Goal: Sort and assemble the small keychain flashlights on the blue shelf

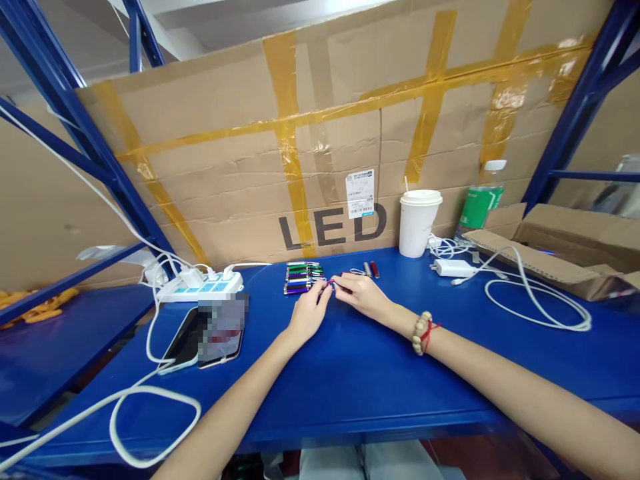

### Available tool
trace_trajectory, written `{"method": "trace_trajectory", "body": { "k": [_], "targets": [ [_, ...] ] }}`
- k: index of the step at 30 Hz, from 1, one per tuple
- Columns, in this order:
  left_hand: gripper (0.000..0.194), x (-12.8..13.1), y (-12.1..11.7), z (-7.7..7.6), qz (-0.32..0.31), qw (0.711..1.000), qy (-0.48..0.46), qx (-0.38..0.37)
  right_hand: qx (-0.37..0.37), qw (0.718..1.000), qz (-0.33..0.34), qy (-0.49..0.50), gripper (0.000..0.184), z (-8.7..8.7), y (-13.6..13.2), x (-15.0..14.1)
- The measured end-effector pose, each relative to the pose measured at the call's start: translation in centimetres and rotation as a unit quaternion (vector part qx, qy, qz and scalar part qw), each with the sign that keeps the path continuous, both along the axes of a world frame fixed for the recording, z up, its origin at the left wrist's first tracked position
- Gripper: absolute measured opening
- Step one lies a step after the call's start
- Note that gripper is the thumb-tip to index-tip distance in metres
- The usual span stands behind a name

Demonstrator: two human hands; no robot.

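Near the middle of the blue worktop (390, 393), just right of a row of small shiny tubes (303, 275), I hold a small purplish piece (331, 283) between my two hands. The fingers of my left hand (309, 313) pinch it from one side, and those of my right hand (369, 297) pinch it from the other, tips nearly meeting. The piece is mostly covered, so I cannot tell its full shape or which end points where. Beyond my right knuckles, a silver tube (367, 269) and a red tube (375, 269) lie side by side, untouched. I judge the step in hand to be close two-handed work on this one piece. The next move, as I read it, calls for a steady left pinch and a small, careful shift of the right fingertips, without nudging the row beside them.
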State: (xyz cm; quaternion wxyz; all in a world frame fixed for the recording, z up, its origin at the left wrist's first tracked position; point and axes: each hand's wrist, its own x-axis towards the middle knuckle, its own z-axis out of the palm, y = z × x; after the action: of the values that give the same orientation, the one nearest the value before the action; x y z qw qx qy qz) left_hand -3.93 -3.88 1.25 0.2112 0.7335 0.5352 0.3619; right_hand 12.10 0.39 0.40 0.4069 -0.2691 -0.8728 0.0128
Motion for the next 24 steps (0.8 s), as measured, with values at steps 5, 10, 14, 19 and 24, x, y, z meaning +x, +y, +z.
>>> {"method": "trace_trajectory", "body": {
  "k": [5, 10, 14, 19, 24],
  "targets": [
    [0.036, 0.6, 0.2, -0.7, -0.077, 0.979, -0.179, -0.060, -0.017, 0.998, -0.004, 0.064, 0.032, 0.2, -0.1, 0.1],
    [0.045, 0.6, -0.1, -0.5, -0.119, 0.974, -0.166, -0.097, -0.031, 0.996, 0.012, 0.087, 0.032, 0.2, -0.2, 0.0],
    [0.050, 0.4, -0.1, -0.3, -0.121, 0.972, -0.176, -0.096, -0.042, 0.995, 0.025, 0.091, 0.030, 0.1, -0.2, 0.1],
    [0.056, 0.2, 0.2, 0.0, -0.128, 0.962, -0.216, -0.111, -0.048, 0.994, 0.031, 0.088, 0.030, 0.2, -0.3, 0.0],
    [0.051, 0.1, -0.1, 0.5, -0.147, 0.970, -0.152, -0.122, -0.057, 0.993, 0.018, 0.105, 0.032, 0.7, -0.3, 0.1]
  ]
}}
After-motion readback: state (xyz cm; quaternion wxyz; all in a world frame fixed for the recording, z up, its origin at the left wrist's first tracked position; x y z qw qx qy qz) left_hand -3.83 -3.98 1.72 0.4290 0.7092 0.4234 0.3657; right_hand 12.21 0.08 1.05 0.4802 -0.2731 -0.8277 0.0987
